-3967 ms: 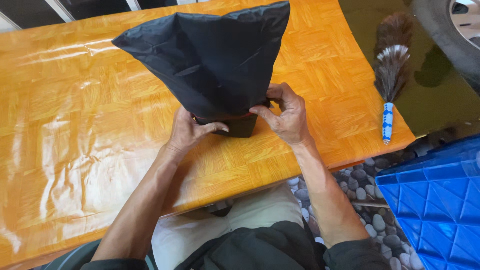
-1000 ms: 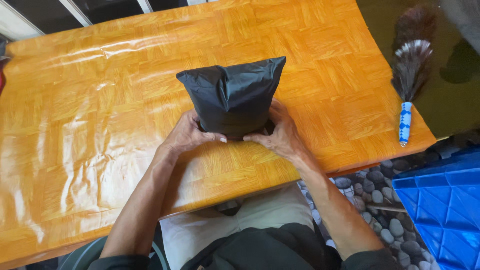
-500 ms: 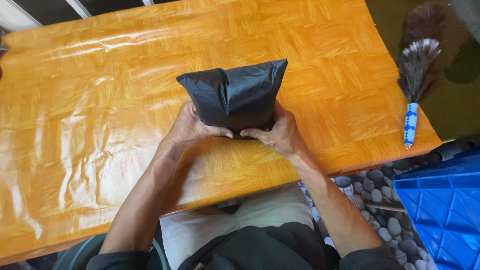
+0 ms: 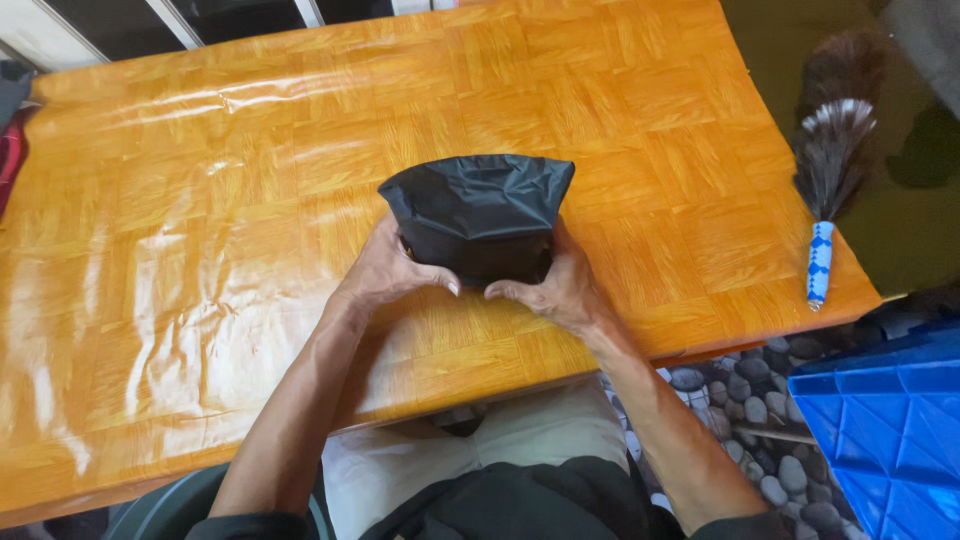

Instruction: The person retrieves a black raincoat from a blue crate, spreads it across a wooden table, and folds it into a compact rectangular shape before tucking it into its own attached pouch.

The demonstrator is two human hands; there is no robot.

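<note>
The 2 hands, left hand (image 4: 390,270) and right hand (image 4: 555,290), clasped a folded black plastic bag (image 4: 478,215) from both sides on the orange table (image 4: 200,200).

Bag (image 4: 478,212) on table (image 4: 200,250) between both hands — duster (image 4: 828,190) far right.

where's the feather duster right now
In the head view the feather duster lies at the table's right edge, feathers pointing away, its blue-and-white handle near the front corner, well right of the right hand and black bag.
</note>
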